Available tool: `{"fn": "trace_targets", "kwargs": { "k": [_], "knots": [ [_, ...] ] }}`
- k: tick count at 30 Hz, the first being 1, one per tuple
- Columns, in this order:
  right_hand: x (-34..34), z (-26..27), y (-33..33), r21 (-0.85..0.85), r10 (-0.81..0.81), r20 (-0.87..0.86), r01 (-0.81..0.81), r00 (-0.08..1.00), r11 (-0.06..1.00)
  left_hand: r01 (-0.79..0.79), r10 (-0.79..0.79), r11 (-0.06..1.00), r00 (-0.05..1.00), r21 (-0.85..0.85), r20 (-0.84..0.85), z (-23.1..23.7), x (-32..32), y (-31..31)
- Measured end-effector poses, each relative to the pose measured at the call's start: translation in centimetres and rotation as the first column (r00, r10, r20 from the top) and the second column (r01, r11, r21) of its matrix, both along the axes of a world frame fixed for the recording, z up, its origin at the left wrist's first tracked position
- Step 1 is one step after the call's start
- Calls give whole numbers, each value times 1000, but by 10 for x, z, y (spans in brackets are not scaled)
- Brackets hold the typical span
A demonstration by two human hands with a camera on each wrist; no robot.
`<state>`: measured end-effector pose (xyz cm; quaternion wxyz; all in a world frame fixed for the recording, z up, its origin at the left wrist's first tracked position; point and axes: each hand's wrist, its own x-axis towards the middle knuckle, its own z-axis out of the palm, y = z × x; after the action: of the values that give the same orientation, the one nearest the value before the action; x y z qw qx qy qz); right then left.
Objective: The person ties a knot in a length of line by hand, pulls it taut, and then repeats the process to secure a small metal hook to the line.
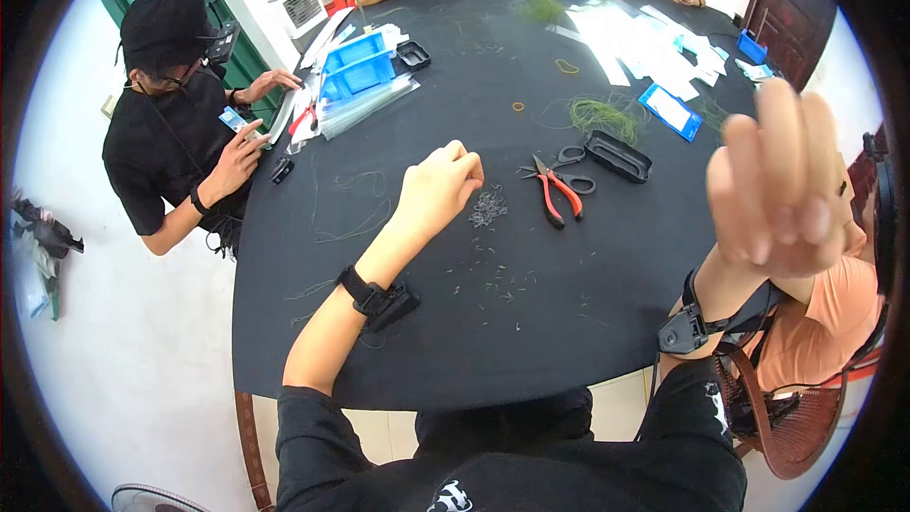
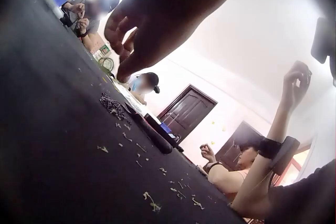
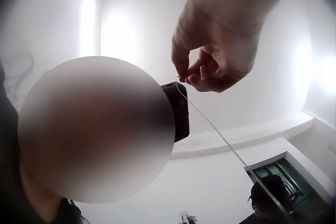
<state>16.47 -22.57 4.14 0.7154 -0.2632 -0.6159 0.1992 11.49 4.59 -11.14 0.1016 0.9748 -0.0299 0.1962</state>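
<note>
Raised high at the right, my right hand (image 1: 777, 180) pinches the end of a thin pale line (image 3: 215, 129) between thumb and forefinger. In the right wrist view that line runs nearly straight from the fingertips to the lower right. My left hand (image 1: 441, 185) is low over the black table, thumb and forefinger brought together; I cannot tell what lies between them. Just beside its fingertips sits a pile of small dark wiry pieces (image 1: 488, 207). Red-handled pliers (image 1: 559, 194) and black-handled scissors (image 1: 574, 169) lie right of the pile.
Short clippings (image 1: 502, 284) are scattered nearer me. A black tray (image 1: 618, 156) and a tangle of green line (image 1: 607, 116) lie beyond the scissors. Blue bins (image 1: 358, 66) stand at the far left, white papers (image 1: 635, 43) at the far right. Other people sit around the table.
</note>
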Motion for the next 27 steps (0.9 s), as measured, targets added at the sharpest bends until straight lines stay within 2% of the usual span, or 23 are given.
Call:
{"fn": "trace_targets", "kwargs": {
  "k": [2,5,7,8,11,14,17,20,21,23,24,25,26,27],
  "knots": [
    [-3,-8,14,-14,-131,58,132,990,991,-28,30,999,998,-35,57,6,-3,-3],
    [-13,-17,34,35,-358,157,357,921,934,-73,74,984,997,-161,2,17,-9,-5],
    [-15,-19,38,44,-412,163,411,896,911,-47,47,997,999,-53,-3,9,-9,-1],
    [-16,-19,39,53,-425,168,423,889,905,-37,37,999,999,0,-6,2,-9,3],
    [-18,-19,40,62,-442,185,439,878,896,-70,91,989,984,133,-155,-17,-9,5],
    [-20,-19,38,64,-463,183,459,867,886,-42,68,988,982,146,-176,-25,-8,6],
    [-21,-22,40,39,-472,164,473,866,880,-12,21,994,996,106,-84,-17,-7,6],
    [-24,-21,40,-135,-451,186,477,873,868,20,-11,995,996,-100,89,-2,-12,-1],
    [-26,-20,40,-224,-442,196,479,875,849,65,-32,949,993,-309,112,6,-14,-4],
    [-26,-20,42,-359,-402,198,448,894,819,153,-57,723,985,-673,163,33,-27,-18],
    [-25,-22,44,-406,-370,187,415,910,814,197,-91,471,980,-860,175,45,-37,-26],
    [-28,-26,53,-386,-387,93,392,917,835,213,-118,173,974,-962,195,56,-49,-35],
    [-31,-31,60,-357,-408,83,409,909,839,203,-134,-143,966,-969,222,65,-60,-42],
    [-33,-34,65,-327,-428,73,427,901,843,204,-143,-242,960,-949,243,72,-68,-49]
  ]
}}
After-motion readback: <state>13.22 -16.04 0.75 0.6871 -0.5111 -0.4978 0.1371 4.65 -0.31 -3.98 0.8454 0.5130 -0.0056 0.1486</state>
